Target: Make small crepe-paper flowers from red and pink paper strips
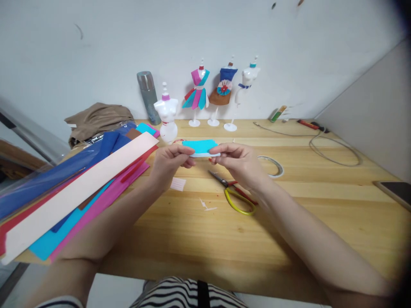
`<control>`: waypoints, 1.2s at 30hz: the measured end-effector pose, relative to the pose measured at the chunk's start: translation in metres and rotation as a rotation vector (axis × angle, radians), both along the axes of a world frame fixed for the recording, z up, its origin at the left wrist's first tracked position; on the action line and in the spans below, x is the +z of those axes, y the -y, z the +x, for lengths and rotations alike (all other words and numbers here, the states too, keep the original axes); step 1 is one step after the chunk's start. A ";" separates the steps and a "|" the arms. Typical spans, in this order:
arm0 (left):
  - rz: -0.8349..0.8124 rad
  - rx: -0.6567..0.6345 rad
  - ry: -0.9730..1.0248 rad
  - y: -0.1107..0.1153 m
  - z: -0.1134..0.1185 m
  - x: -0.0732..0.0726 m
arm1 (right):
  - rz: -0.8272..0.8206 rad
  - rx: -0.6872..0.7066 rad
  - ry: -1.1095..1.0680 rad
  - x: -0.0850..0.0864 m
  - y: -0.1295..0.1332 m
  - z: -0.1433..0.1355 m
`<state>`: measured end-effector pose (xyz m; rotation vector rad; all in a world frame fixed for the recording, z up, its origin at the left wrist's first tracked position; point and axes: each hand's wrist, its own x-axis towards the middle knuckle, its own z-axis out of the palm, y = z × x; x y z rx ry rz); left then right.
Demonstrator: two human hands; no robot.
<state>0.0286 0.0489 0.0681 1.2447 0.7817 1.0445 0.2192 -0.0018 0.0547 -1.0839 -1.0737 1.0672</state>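
On the wooden table (180, 239), craft strips (77, 188) are lying at the left, a cloth (102, 115) resting behind them. Right of the cloth, a flask (148, 97) is standing. A miniature mannequin (166, 112) is standing before the flask, to its right; three others (228, 76) are standing farther right. Between the left hand (169, 164) and right hand (240, 164), a short strip (199, 146) is extending. Scissors (228, 185) are lying below the latter hand, a tape roll (280, 166) behind them to the right; at the far right, a phone (394, 191) is lying before a cable (360, 161).

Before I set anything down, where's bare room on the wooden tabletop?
Between the looped grey cable, black-screened phone and right forearm; also between that and the left forearm, below thin white scraps. Crowded: left, overlapping coloured strips; back-centre, white mini mannequins.
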 end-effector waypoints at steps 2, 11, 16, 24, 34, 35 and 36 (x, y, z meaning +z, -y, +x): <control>-0.049 -0.019 0.003 -0.001 -0.001 0.002 | -0.019 -0.004 -0.021 0.001 0.000 -0.002; -0.015 -0.042 -0.010 -0.001 -0.003 0.001 | 0.017 -0.027 -0.055 -0.004 0.000 -0.006; 0.038 0.001 -0.024 0.000 0.001 0.001 | 0.062 -0.046 0.021 -0.006 0.000 -0.007; 0.171 0.071 -0.068 0.000 0.002 -0.005 | 0.169 -0.141 0.140 -0.006 0.001 -0.007; 0.269 0.096 -0.166 -0.004 0.001 -0.008 | 0.245 -0.229 0.259 -0.007 0.000 -0.007; 0.318 0.117 -0.189 -0.004 0.001 -0.008 | 0.274 -0.258 0.317 -0.006 0.001 -0.006; 0.373 0.141 -0.213 -0.005 0.000 -0.008 | 0.303 -0.282 0.377 -0.005 0.002 -0.006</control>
